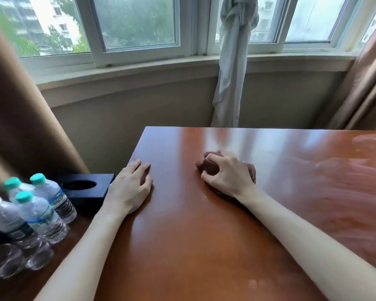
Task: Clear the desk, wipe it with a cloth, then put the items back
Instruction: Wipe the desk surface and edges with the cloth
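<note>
A glossy reddish-brown desk (182, 235) fills the lower middle and right of the head view. My right hand (228, 174) presses down on a crumpled dark reddish-brown cloth (206, 167) near the middle of the desk top, fingers curled over it. My left hand (131, 187) lies flat, fingers spread, on the desk's left edge and holds nothing. Streaky wet marks (334, 170) show on the right part of the desk.
On a lower surface to the left stand several plastic water bottles with teal caps (41, 205), upturned glasses (7, 259) and a black tissue box (87, 187). Brown curtains (20, 127) hang at both sides; a knotted white sheer curtain (232, 61) hangs behind the desk.
</note>
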`<state>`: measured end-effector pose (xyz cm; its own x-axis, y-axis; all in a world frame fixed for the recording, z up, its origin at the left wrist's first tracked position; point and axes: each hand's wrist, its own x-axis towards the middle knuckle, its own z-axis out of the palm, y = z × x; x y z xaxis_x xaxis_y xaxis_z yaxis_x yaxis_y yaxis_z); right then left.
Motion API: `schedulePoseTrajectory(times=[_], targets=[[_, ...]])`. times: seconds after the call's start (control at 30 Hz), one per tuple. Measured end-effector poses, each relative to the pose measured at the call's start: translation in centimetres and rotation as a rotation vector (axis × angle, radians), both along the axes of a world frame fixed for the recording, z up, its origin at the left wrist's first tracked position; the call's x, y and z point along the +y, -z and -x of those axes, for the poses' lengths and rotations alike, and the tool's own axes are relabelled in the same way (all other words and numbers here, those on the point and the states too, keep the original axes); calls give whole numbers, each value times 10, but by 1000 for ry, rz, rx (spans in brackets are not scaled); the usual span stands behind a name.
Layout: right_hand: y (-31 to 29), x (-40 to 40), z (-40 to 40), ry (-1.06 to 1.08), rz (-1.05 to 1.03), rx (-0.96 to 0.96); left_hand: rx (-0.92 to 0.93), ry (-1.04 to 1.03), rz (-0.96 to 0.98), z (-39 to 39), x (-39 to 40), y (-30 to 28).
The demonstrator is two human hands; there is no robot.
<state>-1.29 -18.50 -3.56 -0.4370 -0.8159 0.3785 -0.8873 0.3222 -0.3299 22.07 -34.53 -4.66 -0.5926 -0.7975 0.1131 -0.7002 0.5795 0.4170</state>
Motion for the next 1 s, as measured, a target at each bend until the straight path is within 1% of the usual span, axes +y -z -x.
schedulePoseTrajectory(times=[0.13,0.23,0.3,0.37,0.43,0.57,0.67,0.73,0.8,0.87,1.0], targets=[[-2,92,-76,-118,38,19,-54,21,-13,-2,8,-6],[-1,117,-94,-207,38,25,-57,30,-23,-3,10,-8],[-2,102,-79,-206,24,27,-56,32,-17,-2,11,-8],[-2,66,-49,-134,22,23,-52,33,5,0,9,-6],[-1,21,-7,-32,5,9,-31,36,27,1,1,1],[2,-75,88,129,-6,19,4,3,11,3,-13,12],[3,-133,143,211,-5,39,14,-29,20,3,-15,12],[1,-159,163,236,-16,37,19,-51,11,3,-15,10],[-2,-168,168,253,-16,43,25,-64,1,2,-13,7],[-2,-157,159,258,-9,64,19,-55,1,2,-11,5],[0,-91,92,145,-20,43,0,-35,0,1,-9,5]])
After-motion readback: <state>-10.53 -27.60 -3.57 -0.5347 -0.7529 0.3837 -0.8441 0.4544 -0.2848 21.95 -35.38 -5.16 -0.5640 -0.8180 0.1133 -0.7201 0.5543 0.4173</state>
